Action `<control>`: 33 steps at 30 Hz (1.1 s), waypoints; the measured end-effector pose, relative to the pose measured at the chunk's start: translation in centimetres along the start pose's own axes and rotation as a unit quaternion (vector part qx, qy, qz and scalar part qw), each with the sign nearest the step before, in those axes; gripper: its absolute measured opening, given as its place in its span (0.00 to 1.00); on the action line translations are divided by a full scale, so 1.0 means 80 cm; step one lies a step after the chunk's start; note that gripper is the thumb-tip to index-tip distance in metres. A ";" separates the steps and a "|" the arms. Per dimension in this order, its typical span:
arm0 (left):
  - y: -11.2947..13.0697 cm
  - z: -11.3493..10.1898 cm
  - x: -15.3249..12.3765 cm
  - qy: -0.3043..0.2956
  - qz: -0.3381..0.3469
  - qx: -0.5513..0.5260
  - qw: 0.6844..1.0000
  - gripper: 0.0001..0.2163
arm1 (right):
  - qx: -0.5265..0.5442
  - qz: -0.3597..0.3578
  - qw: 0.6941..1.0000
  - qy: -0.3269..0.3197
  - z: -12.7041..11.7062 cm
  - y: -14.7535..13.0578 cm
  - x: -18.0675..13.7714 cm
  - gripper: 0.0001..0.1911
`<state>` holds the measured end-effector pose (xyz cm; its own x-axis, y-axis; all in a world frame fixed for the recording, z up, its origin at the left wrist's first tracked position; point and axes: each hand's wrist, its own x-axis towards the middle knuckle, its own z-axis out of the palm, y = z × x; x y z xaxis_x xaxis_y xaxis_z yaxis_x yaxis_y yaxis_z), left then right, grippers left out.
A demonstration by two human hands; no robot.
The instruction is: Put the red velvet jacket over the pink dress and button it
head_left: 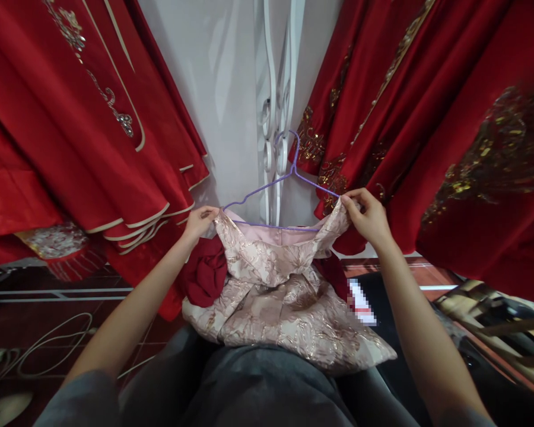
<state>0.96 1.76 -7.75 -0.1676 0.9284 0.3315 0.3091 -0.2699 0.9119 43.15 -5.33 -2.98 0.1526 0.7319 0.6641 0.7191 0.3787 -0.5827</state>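
A pale pink brocade dress (267, 308) with a gold floral pattern lies across my lap. Its neckline is raised, and a purple wire hanger (269, 187) sits inside it with the hook pointing away from me. My left hand (201, 222) pinches the left shoulder strap at the hanger's left end. At the other end my right hand (365, 218) grips the right strap between thumb and fingers. Dark red fabric (206, 271) is bunched beside the dress on the left, and more shows at its right side, partly hidden.
Red embroidered garments hang on the left (129, 148) and on the right (409, 118). Between them stands white scrolled metalwork (273, 107) before a pale wall. A white cable (48, 338) lies on the tiled floor at left. A slatted rack (502, 326) is at lower right.
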 end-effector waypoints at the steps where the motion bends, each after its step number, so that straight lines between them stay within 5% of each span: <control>1: 0.003 0.000 -0.001 -0.009 0.007 -0.007 1.000 0.21 | 0.005 -0.003 1.000 0.000 0.000 0.000 0.000 0.15; 9: 0.094 0.033 -0.009 -0.122 0.172 0.021 0.977 0.19 | 0.048 -0.024 0.997 -0.048 0.000 0.006 0.006 0.13; 13: 0.113 0.046 -0.007 -0.155 0.215 0.069 0.962 0.16 | 0.031 -0.033 0.997 -0.062 0.001 -0.005 0.011 0.12; 18: 0.104 0.036 0.001 -0.213 0.209 0.126 0.946 0.17 | -0.010 -0.042 0.993 -0.107 0.011 -0.022 0.012 0.12; 25: 0.062 -0.021 0.044 -0.235 0.079 0.090 0.965 0.16 | -0.007 -0.066 0.992 -0.107 0.007 -0.022 0.018 0.11; 30: 0.011 -0.044 0.036 -0.423 -0.020 0.225 0.878 0.16 | 0.004 -0.073 0.991 -0.109 0.007 -0.021 0.021 0.10; 33: 0.005 -0.041 0.036 -0.346 0.017 0.184 0.920 0.16 | 0.020 -0.071 0.991 -0.114 0.010 -0.015 0.022 0.12</control>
<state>-2.48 3.46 -5.68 0.4444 0.8958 0.0096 0.6200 -0.3153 0.7184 41.98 -4.06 -1.53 -0.1088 0.7762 0.6210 0.6937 0.5068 -0.5119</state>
